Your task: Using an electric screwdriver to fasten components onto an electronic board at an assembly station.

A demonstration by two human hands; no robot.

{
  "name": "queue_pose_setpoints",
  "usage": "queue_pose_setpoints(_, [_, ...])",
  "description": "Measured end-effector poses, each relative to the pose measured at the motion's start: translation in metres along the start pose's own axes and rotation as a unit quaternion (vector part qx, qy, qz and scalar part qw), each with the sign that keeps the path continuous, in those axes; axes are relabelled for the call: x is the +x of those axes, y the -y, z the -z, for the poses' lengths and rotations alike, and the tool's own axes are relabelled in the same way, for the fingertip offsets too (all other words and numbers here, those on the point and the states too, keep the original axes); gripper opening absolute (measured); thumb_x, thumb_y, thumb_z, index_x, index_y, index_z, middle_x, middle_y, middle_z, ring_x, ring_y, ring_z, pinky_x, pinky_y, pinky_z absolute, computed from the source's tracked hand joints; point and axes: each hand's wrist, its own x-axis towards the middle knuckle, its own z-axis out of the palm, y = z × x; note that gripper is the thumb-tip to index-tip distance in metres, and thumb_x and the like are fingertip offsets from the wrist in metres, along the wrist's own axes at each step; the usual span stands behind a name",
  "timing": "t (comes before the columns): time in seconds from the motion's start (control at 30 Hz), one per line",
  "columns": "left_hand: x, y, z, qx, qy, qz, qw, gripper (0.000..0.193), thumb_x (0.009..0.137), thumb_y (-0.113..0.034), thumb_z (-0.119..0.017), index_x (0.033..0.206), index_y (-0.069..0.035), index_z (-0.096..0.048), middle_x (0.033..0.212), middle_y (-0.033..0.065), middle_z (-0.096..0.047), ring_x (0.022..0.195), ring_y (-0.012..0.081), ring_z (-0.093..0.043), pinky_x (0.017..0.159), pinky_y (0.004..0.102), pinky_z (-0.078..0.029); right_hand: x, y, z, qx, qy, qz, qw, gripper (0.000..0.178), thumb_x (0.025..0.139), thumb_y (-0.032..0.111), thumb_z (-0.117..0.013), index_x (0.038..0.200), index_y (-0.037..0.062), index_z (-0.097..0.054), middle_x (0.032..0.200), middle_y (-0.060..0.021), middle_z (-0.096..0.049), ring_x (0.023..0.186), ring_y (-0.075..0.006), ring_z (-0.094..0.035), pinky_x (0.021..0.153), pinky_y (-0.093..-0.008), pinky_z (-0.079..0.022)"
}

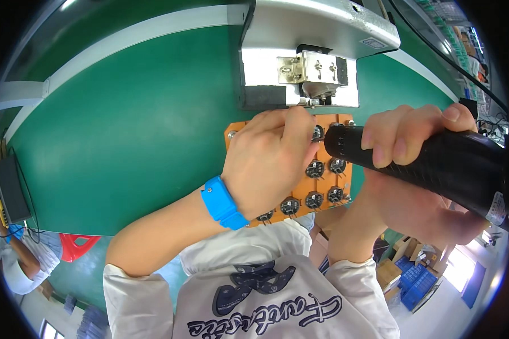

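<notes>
My right hand [415, 138] is wrapped around a black cylindrical power screwdriver [435, 161], which lies nearly level with its narrow end toward the left. That end meets one of the small round black parts near the far edge of an orange board [305, 185]. My left hand [271, 155], with a blue wrist strap [223, 202], is closed over the board's left side. Its fingertips are beside the screwdriver's tip, and what they pinch is hidden. Several more round black parts with thin metal legs, such as this small round part [314, 168], sit in rows on the board.
Just beyond the board stands a silver metal machine [322, 25] with a bracket [316, 68]. A green tabletop [136, 118] spreads to the left. A black box [11, 186] with a cable is at the far left, near another person's arm [25, 248]. Blue crates [418, 282] stand on the floor at right.
</notes>
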Motion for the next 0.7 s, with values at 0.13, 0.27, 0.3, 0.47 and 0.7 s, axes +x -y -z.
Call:
queue_pose_setpoints(0.13, [0.001,-0.002,0.0,-0.002,0.011,0.006,1.0,0.036,0.083,-0.009,-0.084,0.107,-0.002,-0.057,0.091,0.0152,-0.073,0.09,0.037,-0.072,0.08,0.0459,-0.058,-0.006,0.002,0.007,-0.002,0.002,-0.001,1.0,0.098,0.086,0.086,-0.053,0.138,0.003,-0.052,0.091,-0.0109,-0.06,0.075,-0.0251,-0.059,0.071,-0.0434,-0.048])
queue_pose_setpoints(0.27, [0.002,-0.003,0.001,0.005,0.007,0.007,1.0,0.037,0.083,-0.01,-0.085,0.108,-0.002,-0.059,0.092,0.0152,-0.074,0.091,0.0366,-0.073,0.081,0.0453,-0.058,-0.01,0.007,0.013,-0.003,0.01,0.001,1.0,0.098,0.086,0.087,-0.053,0.138,0.0031,-0.052,0.091,-0.011,-0.06,0.074,-0.0253,-0.059,0.071,-0.0435,-0.048])
queue_pose_setpoints(0.3, [0.001,-0.003,0.002,0.007,0.007,0.007,1.0,0.037,0.082,-0.01,-0.085,0.109,-0.002,-0.059,0.093,0.0153,-0.074,0.091,0.0365,-0.073,0.081,0.0452,-0.059,-0.011,0.008,0.014,-0.003,0.012,0.001,1.0,0.098,0.086,0.087,-0.054,0.138,0.0031,-0.052,0.091,-0.0111,-0.06,0.074,-0.0254,-0.06,0.071,-0.0435,-0.048])
queue_pose_setpoints(0.47, [0.002,-0.002,0.0,0.009,0.005,0.006,1.0,0.038,0.082,-0.01,-0.085,0.109,-0.001,-0.06,0.095,0.0159,-0.075,0.092,0.0366,-0.073,0.081,0.045,-0.059,-0.007,0.003,0.009,-0.009,0.024,0.0,1.0,0.099,0.086,0.088,-0.054,0.137,0.0032,-0.052,0.09,-0.0112,-0.061,0.074,-0.0256,-0.06,0.071,-0.0436,-0.049])
queue_pose_setpoints(0.7, [0.002,-0.004,0.003,0.013,0.004,0.012,1.0,0.035,0.082,-0.008,-0.084,0.107,-0.002,-0.06,0.095,0.0165,-0.075,0.091,0.0371,-0.073,0.08,0.0456,-0.059,-0.001,-0.005,0.003,-0.009,0.042,0.001,0.999,0.099,0.086,0.089,-0.055,0.137,0.0034,-0.051,0.09,-0.0115,-0.061,0.074,-0.026,-0.06,0.07,-0.0437,-0.05])
